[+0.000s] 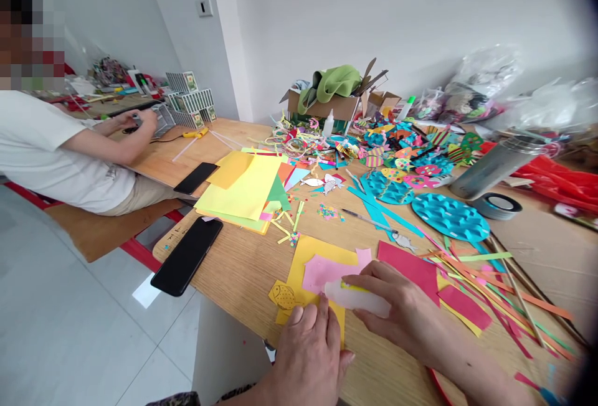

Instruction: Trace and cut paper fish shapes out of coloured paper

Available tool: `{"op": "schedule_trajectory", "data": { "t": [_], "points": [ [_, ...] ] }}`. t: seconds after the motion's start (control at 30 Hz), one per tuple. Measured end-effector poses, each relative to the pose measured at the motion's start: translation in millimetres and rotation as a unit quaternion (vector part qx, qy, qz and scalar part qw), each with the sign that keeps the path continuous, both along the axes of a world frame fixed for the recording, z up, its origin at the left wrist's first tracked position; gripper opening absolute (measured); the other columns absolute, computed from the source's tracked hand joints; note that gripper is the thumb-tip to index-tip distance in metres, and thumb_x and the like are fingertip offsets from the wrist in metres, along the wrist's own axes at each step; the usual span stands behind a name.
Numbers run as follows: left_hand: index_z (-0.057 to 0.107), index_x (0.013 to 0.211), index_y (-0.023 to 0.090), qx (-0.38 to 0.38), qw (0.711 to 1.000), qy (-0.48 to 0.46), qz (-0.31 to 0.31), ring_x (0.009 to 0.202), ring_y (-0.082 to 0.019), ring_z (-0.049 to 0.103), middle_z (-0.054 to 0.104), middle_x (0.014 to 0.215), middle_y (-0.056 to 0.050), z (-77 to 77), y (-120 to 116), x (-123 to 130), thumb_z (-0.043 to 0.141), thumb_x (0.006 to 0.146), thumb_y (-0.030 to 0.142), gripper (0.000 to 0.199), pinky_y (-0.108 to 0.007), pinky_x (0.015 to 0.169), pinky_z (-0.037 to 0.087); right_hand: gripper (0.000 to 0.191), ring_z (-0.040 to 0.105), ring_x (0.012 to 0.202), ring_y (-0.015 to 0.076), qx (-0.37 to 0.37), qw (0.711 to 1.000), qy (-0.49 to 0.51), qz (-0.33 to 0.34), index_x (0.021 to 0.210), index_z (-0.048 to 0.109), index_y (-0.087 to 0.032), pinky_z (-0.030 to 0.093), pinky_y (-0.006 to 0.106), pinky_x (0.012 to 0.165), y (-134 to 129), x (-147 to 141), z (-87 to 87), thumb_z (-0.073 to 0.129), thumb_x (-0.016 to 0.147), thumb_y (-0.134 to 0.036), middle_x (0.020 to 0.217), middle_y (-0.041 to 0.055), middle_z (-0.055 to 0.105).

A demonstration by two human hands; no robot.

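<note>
Lower centre of frame: your right hand (398, 297) grips white bottle (343, 297) over pink paper (320, 271); your left hand (309, 345), open, rests on yellow paper (296, 272).

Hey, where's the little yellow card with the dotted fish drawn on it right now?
In the head view, the yellow fish card lies low, left of centre, at the left edge of the larger yellow sheet, just beyond the left hand.

No words or numbers can be read for certain. Dark marks (175, 234) on the worktop (233, 275), yellow marking (352, 286) on the white bottle (348, 297) and printing on the stacked boxes (190, 103) are illegible.
</note>
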State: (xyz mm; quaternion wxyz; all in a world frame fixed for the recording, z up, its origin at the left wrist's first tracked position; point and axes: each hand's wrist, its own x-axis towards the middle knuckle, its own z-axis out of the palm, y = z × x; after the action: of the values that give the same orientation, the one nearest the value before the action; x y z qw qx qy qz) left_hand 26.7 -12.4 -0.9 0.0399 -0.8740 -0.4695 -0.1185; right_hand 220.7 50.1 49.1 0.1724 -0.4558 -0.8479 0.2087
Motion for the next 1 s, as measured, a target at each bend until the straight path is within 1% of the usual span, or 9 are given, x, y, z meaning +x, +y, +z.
{"op": "schedule_trajectory", "data": {
  "t": [0.1, 0.27, 0.47, 0.6, 0.7, 0.8, 0.93, 1.0],
  "points": [
    [0.058, 0.119, 0.007, -0.006, 1.000, 0.001, 0.003, 0.090, -0.023, 0.054, 0.058, 0.127, -0.017, -0.1, 0.3, 0.2, 0.054, 0.088, 0.047, 0.051, -0.038, 0.080, 0.039, 0.039, 0.061, 0.076, 0.0178, 0.009, 1.000, 0.008, -0.016, 0.114, 0.064, -0.024, 0.051, 0.030, 0.065, -0.1, 2.2, 2.4, 0.058, 0.078, -0.011, 0.092, 0.0065, 0.059],
    [0.058, 0.119, 0.008, -0.023, 1.000, 0.005, 0.001, 0.091, -0.023, 0.054, 0.059, 0.125, -0.017, -0.1, 0.3, 0.4, 0.055, 0.088, 0.047, 0.050, -0.038, 0.078, 0.040, 0.040, 0.061, 0.075, 0.0181, 0.019, 1.000, 0.009, 0.003, 0.115, 0.065, -0.027, 0.050, 0.030, 0.064, 0.7, -0.7, -1.1, 0.060, 0.079, -0.013, 0.092, 0.0066, 0.060],
    [0.059, 0.118, 0.008, -0.015, 1.000, 0.003, -0.002, 0.089, -0.023, 0.054, 0.062, 0.121, -0.016, 2.7, 0.4, 0.5, 0.055, 0.088, 0.047, 0.050, -0.037, 0.076, 0.040, 0.042, 0.059, 0.080, 0.0194, 0.010, 1.000, -0.005, 0.015, 0.117, 0.062, -0.028, 0.051, 0.031, 0.067, -0.4, -2.0, -3.9, 0.058, 0.079, -0.012, 0.095, 0.0066, 0.058],
    [0.060, 0.118, 0.008, -0.007, 1.000, 0.002, 0.002, 0.088, -0.023, 0.055, 0.060, 0.125, -0.016, 3.5, 0.6, 0.5, 0.054, 0.088, 0.046, 0.048, -0.037, 0.077, 0.041, 0.038, 0.059, 0.080, 0.0195, 0.019, 1.000, -0.019, 0.002, 0.114, 0.063, -0.026, 0.050, 0.033, 0.068, -1.3, -3.9, -1.9, 0.056, 0.080, -0.010, 0.095, 0.0071, 0.057],
    [0.060, 0.117, 0.009, -0.011, 1.000, 0.002, 0.001, 0.089, -0.023, 0.056, 0.061, 0.125, -0.016, 2.8, 0.7, 0.5, 0.053, 0.088, 0.047, 0.048, -0.037, 0.077, 0.041, 0.040, 0.059, 0.080, 0.0196, 0.023, 1.000, -0.017, 0.007, 0.115, 0.062, -0.027, 0.050, 0.032, 0.068, -1.4, -4.1, -2.5, 0.058, 0.079, -0.010, 0.096, 0.0070, 0.057],
    [0.060, 0.118, 0.008, -0.015, 1.000, 0.004, 0.002, 0.089, -0.023, 0.056, 0.060, 0.126, -0.016, 2.3, 0.9, 0.7, 0.054, 0.088, 0.047, 0.049, -0.037, 0.077, 0.041, 0.040, 0.059, 0.078, 0.0196, 0.041, 0.999, -0.016, -0.007, 0.114, 0.063, -0.026, 0.051, 0.033, 0.067, -0.5, -2.3, -3.5, 0.059, 0.077, -0.011, 0.095, 0.0072, 0.058],
    [0.060, 0.118, 0.009, -0.013, 1.000, 0.011, 0.000, 0.090, -0.023, 0.056, 0.059, 0.127, -0.016, 2.2, 1.1, 1.1, 0.053, 0.088, 0.047, 0.049, -0.038, 0.079, 0.042, 0.041, 0.060, 0.075, 0.0175, 0.030, 0.999, -0.016, -0.006, 0.116, 0.063, -0.024, 0.051, 0.030, 0.065, 0.5, 0.7, -1.3, 0.057, 0.078, -0.009, 0.094, 0.0067, 0.057],
    [0.060, 0.117, 0.009, -0.011, 1.000, 0.014, -0.002, 0.091, -0.023, 0.056, 0.060, 0.126, -0.016, 1.8, 0.9, 1.2, 0.053, 0.088, 0.047, 0.048, -0.038, 0.079, 0.042, 0.040, 0.060, 0.076, 0.0180, 0.034, 0.999, -0.020, -0.011, 0.116, 0.062, -0.024, 0.051, 0.031, 0.065, 1.3, 1.4, -1.1, 0.057, 0.079, -0.011, 0.094, 0.0072, 0.057]
  ]
}}
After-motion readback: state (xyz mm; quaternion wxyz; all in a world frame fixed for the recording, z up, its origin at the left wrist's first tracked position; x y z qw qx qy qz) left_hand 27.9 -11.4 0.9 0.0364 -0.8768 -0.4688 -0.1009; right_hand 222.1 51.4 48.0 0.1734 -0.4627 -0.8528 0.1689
